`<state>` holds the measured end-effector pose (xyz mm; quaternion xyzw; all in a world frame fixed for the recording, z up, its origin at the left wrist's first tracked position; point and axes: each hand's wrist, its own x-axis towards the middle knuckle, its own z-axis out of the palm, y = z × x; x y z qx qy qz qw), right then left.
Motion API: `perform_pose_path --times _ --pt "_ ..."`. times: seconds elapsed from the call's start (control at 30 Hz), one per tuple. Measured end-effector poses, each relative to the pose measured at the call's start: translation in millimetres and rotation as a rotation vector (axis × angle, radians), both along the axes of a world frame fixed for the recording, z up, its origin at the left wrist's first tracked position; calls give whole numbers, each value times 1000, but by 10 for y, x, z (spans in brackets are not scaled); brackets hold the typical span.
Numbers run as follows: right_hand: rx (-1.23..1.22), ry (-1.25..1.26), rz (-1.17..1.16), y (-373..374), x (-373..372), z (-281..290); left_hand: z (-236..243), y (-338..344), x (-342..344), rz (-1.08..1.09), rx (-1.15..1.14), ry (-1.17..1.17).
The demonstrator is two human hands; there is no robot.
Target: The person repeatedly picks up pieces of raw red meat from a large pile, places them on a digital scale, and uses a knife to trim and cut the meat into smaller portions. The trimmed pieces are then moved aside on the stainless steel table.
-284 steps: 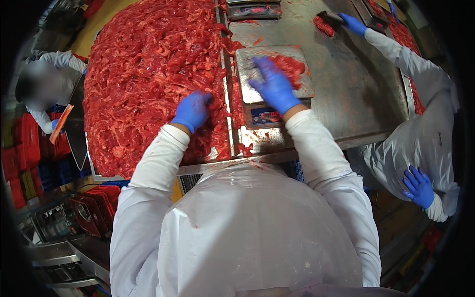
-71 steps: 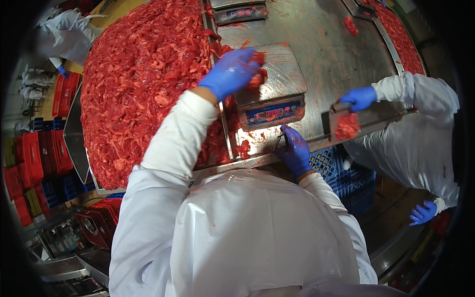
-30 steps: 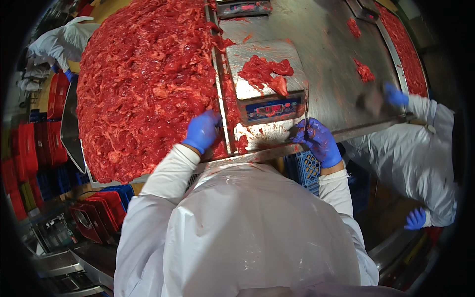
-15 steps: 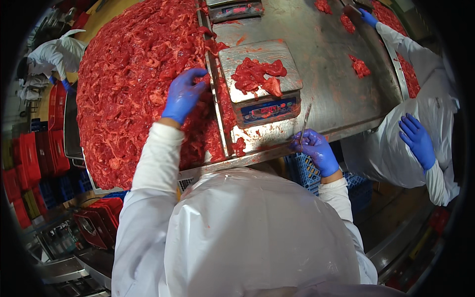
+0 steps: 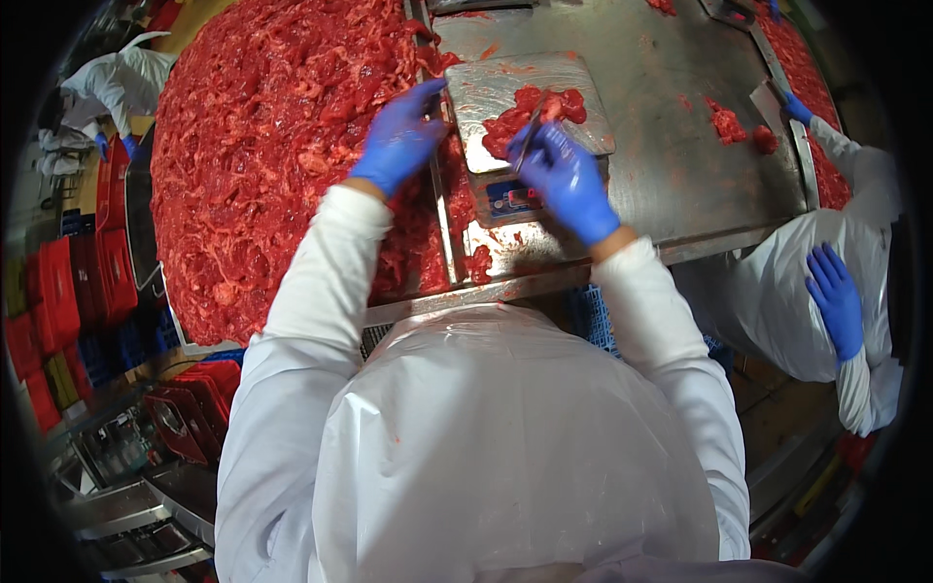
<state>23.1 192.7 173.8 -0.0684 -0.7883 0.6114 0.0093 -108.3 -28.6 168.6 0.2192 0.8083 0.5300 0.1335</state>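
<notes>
My right hand [image 5: 569, 185], in a blue glove, is over the front of a steel weighing scale [image 5: 595, 107]. Its fingers are closed on a thin metal tool [image 5: 531, 136], whose exact kind I cannot make out. The tool's tip is at the pieces of red raw meat [image 5: 503, 128] on the weighing plate; whether it touches them is unclear. My left hand [image 5: 398, 139], also gloved in blue, is open with fingers stretched toward the plate's left edge. Nothing shows in it. Below it lies a big heap of raw meat [image 5: 253, 175]. My right hand partly covers the scale's display.
A metal rail [image 5: 446, 228] divides the heap from the steel table [image 5: 671, 185]. Loose meat [image 5: 724, 123] lies on the table. At right, a co-worker's gloved hand [image 5: 799, 109] holds a flat-bladed tool; their other hand [image 5: 836, 301] hangs lower. Red crates [image 5: 102, 282] stand at left.
My right hand has moved up and left with the thin tool, from the table's front edge to the meat on the scale. My left hand has shifted right. The co-worker's tool hand has moved nearer.
</notes>
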Motion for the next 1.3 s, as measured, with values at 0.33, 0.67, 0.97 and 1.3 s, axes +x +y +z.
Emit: perform_pose_path --times 0.33,0.67,0.97,1.3 --pt "426 -324 773 -183 869 -470 -515 -1145 907 -184 -371 -556" --pt "-527 -40 -159 691 198 391 -103 -652 560 -200 -218 -272" --pt "-140 -172 -379 1398 1250 -663 -119 -858 484 -246 -599 -271" --pt "-283 51 -307 588 -491 -49 124 452 56 -284 -241 353"
